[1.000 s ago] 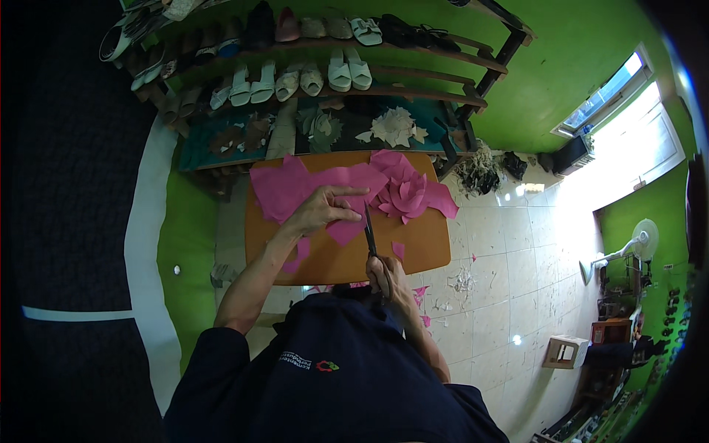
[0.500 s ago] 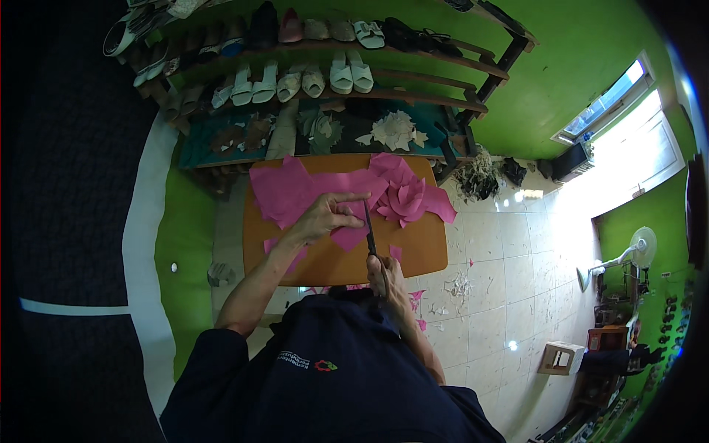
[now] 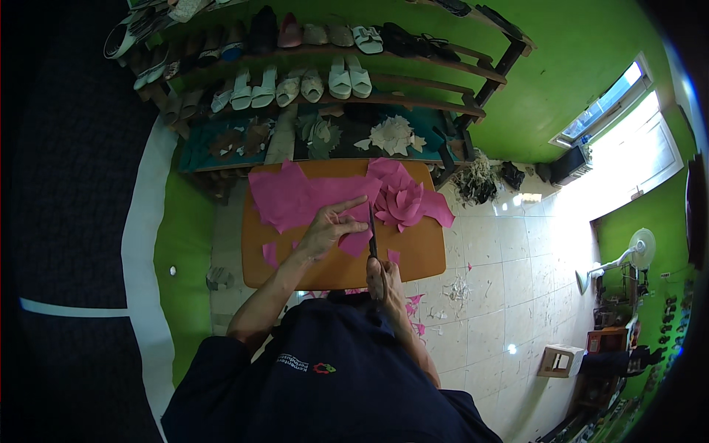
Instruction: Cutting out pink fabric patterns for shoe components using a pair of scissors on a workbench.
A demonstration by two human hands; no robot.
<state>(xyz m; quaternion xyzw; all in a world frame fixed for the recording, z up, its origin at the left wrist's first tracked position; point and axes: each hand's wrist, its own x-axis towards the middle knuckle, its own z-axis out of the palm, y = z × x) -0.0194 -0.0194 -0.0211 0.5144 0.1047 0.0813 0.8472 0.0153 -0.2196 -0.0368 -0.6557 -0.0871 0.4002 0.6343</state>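
The left hand (image 3: pixel 330 229) lies on the pink sheet (image 3: pixel 295 196) on the desk (image 3: pixel 421 255), fingers spread, the forefinger stretched toward the scissors (image 3: pixel 373 232) and the others pressing the sheet flat. The sheet runs from under this hand away to the left and far side of the desk; a flap of it hangs just below the fingers, at the blades. The right hand (image 3: pixel 384 284) is at the near edge of the desk, closed round the scissor handles, with the blades pointing away from the person and standing just right of the left fingertips. Whether the blades are parted I cannot tell. A heap of cut pink pieces (image 3: pixel 406 199) lies just right of the scissors, well clear of the right hand. A small pink scrap (image 3: pixel 269 253) lies on the desk left of the left wrist. More scraps (image 3: pixel 413 303) dot the tiled floor (image 3: pixel 502 280) beside the right forearm. Beyond the desk a shelf (image 3: pixel 413 100) carries rows of shoes (image 3: pixel 340 77).
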